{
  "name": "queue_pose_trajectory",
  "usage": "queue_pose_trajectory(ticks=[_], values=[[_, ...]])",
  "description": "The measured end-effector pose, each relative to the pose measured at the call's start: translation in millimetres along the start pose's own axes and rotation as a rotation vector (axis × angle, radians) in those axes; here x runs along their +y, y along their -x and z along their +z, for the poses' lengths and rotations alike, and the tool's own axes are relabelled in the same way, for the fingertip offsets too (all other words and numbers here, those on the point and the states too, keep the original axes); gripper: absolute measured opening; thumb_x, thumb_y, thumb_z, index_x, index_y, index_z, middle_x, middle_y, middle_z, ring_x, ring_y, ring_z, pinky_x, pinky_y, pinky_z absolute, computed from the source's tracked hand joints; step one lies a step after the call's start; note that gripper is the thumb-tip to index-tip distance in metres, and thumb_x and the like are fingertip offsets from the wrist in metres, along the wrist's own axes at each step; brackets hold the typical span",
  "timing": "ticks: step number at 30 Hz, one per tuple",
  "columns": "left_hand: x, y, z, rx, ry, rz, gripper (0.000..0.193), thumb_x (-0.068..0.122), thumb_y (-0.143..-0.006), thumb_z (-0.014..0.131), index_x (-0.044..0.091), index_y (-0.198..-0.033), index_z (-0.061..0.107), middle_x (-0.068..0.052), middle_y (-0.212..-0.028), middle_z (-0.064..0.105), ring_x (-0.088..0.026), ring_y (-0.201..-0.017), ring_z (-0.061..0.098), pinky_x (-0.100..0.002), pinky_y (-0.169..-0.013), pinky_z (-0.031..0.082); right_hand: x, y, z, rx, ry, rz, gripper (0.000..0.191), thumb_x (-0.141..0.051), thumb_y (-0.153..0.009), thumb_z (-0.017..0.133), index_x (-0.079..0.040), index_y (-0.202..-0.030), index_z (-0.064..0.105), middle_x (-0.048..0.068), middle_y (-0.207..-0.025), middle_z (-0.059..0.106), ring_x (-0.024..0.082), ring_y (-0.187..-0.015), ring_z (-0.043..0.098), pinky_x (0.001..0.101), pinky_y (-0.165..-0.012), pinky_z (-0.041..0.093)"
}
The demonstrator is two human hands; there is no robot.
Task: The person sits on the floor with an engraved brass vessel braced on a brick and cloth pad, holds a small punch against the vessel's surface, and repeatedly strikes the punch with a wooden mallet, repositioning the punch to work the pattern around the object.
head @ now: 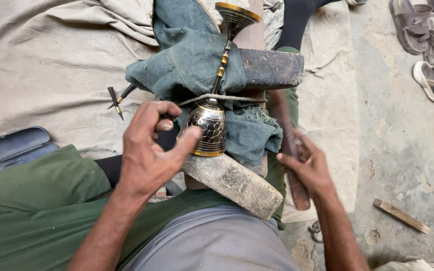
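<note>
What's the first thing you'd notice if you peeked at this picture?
The shiny black-and-gold vase in the middle, lying on a green cloth and tied down by a cord. The left hand steadies its round body, while the right hand swings a blurred wooden stick beside it. Sandals lie on the floor, top right.

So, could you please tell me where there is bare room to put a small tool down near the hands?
The beige sheet is bare left of the green cloth, above the dark case. The concrete floor is free between the sandals and the wood strip. Around the brass vase, it is crowded by both hands.
</note>
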State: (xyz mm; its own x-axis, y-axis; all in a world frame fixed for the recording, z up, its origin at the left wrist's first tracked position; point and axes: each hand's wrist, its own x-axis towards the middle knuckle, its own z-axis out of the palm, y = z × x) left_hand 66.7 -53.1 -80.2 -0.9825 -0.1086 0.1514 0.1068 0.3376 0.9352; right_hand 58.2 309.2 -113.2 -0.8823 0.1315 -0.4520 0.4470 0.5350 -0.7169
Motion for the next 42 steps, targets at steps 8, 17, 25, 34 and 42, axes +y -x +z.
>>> queue_pose_trajectory(ticks=[8,17,25,34,42], values=[[-2.7,-13.1,27.2,-0.219,-0.022,-0.224,0.082,0.033,-0.065,0.096,-0.001,-0.132,0.061,-0.010,-0.109,0.073,-0.017,-0.095,0.069,-0.031,-0.084,0.056,-5.9,82.6,24.4,0.101,-0.166,-0.764,0.049,-0.019,-0.091,0.080,-0.011,-0.138,0.065,0.017,-0.146,0.065,0.032,-0.141,0.060,0.0510,-0.125,0.050],[-9.3,-1.2,57.5,0.103,0.296,-0.237,0.071,0.024,-0.071,0.094,-0.003,-0.126,0.058,-0.010,-0.108,0.070,-0.013,-0.097,0.067,-0.027,-0.086,0.057,-73.1,89.1,44.0,-0.169,0.226,-0.838,0.066,-0.026,-0.074,0.090,-0.011,-0.132,0.065,0.015,-0.152,0.053,0.041,-0.150,0.040,0.0527,-0.119,0.036],[-2.8,0.3,70.9,0.164,-0.013,-0.161,0.077,0.028,-0.065,0.099,-0.002,-0.122,0.057,-0.012,-0.102,0.062,-0.018,-0.090,0.059,-0.032,-0.082,0.053,-65.1,69.6,33.8,-0.091,-0.407,-0.589,0.062,-0.019,-0.087,0.083,0.001,-0.141,0.058,0.018,-0.150,0.058,0.035,-0.143,0.054,0.0475,-0.124,0.041],[3.5,-1.4,69.7,0.155,0.115,-0.226,0.076,0.030,-0.067,0.095,-0.001,-0.124,0.057,-0.009,-0.107,0.068,-0.016,-0.095,0.068,-0.030,-0.086,0.056,-138.0,-48.1,3.8,0.442,0.439,-1.015,0.024,-0.018,-0.097,0.079,-0.009,-0.119,0.075,0.009,-0.130,0.074,0.029,-0.137,0.061,0.0505,-0.120,0.045],[-0.1,1.1,69.4,0.188,0.136,-0.202,0.074,0.030,-0.068,0.095,-0.001,-0.125,0.059,-0.010,-0.110,0.068,-0.016,-0.097,0.068,-0.031,-0.088,0.056,-189.7,-95.2,66.9,0.003,0.224,-0.898,0.024,-0.029,-0.090,0.078,-0.008,-0.102,0.082,0.008,-0.098,0.081,0.022,-0.083,0.073,0.0390,-0.070,0.056]])
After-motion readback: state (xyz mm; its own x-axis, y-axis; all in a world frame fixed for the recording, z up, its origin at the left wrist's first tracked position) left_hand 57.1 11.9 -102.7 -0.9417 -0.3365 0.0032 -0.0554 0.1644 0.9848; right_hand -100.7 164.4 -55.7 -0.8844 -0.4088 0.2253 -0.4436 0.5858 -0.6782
